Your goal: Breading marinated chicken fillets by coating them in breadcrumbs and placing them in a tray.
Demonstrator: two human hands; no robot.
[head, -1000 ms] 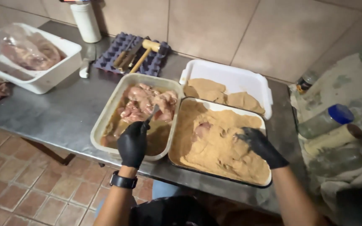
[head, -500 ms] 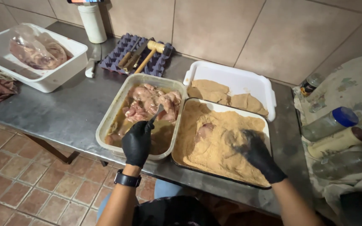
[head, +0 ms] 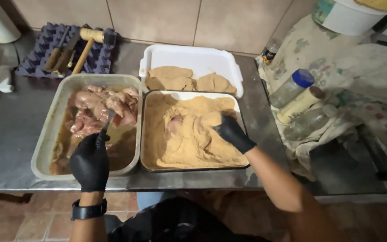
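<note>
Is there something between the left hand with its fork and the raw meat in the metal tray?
Nothing visible. The left hand holds a fork whose tip already reaches the raw meat in the metal tray. The right hand is apart, in the breadcrumb tray.

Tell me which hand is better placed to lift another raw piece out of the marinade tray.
Left hand: it holds a fork over the raw meat; the right hand rests in the breadcrumb tray.
</note>
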